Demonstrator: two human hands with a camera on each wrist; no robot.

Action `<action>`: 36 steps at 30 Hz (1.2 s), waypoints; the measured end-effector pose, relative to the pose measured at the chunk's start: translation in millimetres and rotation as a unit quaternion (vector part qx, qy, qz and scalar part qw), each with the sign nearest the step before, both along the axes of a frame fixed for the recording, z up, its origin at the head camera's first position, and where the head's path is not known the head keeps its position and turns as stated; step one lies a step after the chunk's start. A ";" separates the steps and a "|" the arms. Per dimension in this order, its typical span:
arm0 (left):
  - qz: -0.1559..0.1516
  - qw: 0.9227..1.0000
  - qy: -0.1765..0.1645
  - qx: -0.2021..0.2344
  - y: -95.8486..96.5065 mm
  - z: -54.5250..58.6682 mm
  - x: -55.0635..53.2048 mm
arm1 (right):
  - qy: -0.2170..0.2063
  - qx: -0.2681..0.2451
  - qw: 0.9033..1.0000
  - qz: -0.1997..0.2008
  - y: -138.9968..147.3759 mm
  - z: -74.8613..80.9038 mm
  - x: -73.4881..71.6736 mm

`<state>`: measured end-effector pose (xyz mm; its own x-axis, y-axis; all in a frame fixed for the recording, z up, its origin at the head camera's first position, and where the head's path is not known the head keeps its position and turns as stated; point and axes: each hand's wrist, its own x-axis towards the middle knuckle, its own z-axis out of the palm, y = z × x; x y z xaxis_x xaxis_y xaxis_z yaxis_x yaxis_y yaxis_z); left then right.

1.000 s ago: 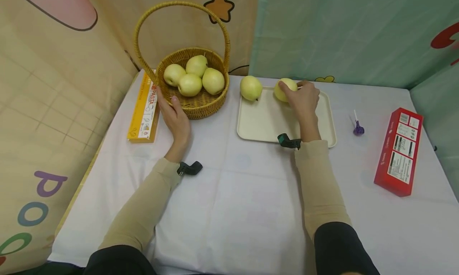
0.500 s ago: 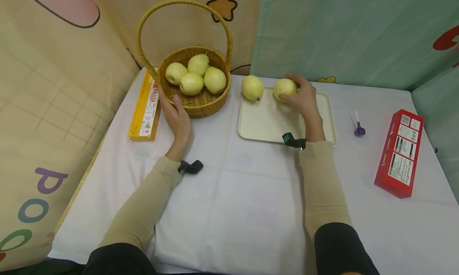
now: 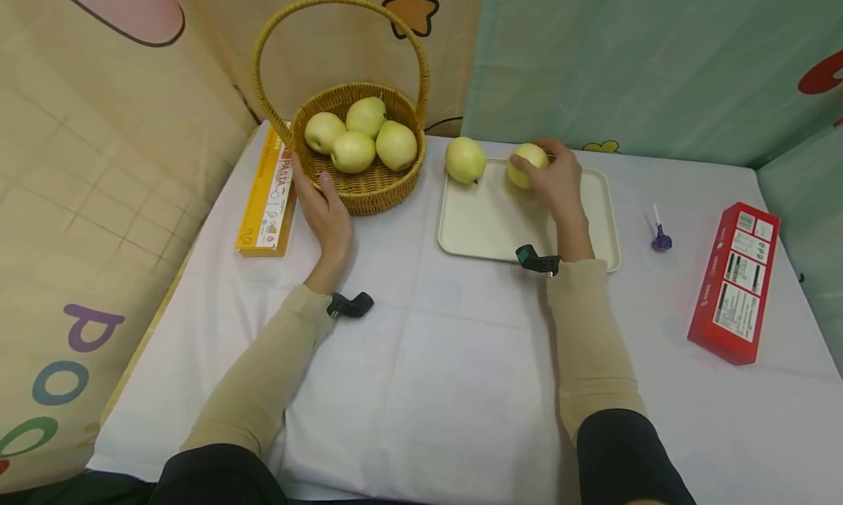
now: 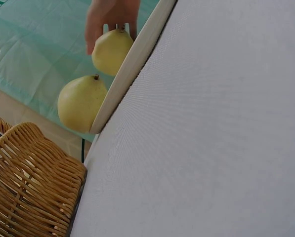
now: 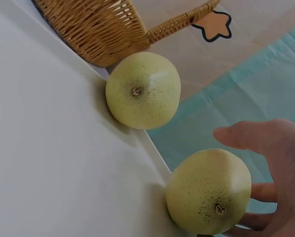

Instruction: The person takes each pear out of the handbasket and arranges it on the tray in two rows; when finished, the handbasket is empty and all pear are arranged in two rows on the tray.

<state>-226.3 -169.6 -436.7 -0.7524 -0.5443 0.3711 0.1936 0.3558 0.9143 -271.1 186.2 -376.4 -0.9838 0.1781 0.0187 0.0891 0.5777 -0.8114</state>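
My right hand [image 3: 560, 179] curves around a pale yellow-green pear [image 3: 529, 166] at the tray's far side. In the right wrist view the fingers [image 5: 263, 192] lie behind this pear, and the thumb stands just off its surface. A second pear [image 3: 465, 160] sits at the far left corner of the cream tray [image 3: 487, 234]. My left hand [image 3: 329, 216] rests against the left front wall of the wicker basket [image 3: 375, 203], fingers straight and thumb at the rim. Several pears [image 3: 352, 152] lie inside the basket under its tall arched handle.
A yellow pasta box [image 3: 266, 205] lies left of the basket, partly behind it. To the tray's right are a purple lollipop [image 3: 661, 239] and a red box [image 3: 734, 282]. Curtains [image 3: 626, 66] hang along the table's far edge.
The right hand's thumb and fingers have shifted around the pear, which has turned slightly in place on the tray. My left hand stays against the basket.
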 end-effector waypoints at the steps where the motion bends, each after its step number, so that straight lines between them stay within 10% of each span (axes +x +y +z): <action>1: 0.000 1.000 0.001 0.000 0.2 0.3 0.2 | -0.005 -0.012 1.000 -0.001 1.2 0.4 -0.3; 13: -0.002 1.000 0.000 -0.007 -0.4 0.6 1.2 | -0.043 -0.098 0.994 -0.008 6.9 4.6 -4.2; 36: 0.000 1.000 -0.002 -0.005 -0.1 0.9 0.1 | 0.104 -0.026 0.992 0.060 -40.6 39.5 12.5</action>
<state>-226.2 -169.7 -435.8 -0.7542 -0.5406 0.3727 0.1898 0.3639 0.9119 -258.6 145.6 -336.8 -0.9739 0.0662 0.2169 -0.1496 0.5309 -0.8341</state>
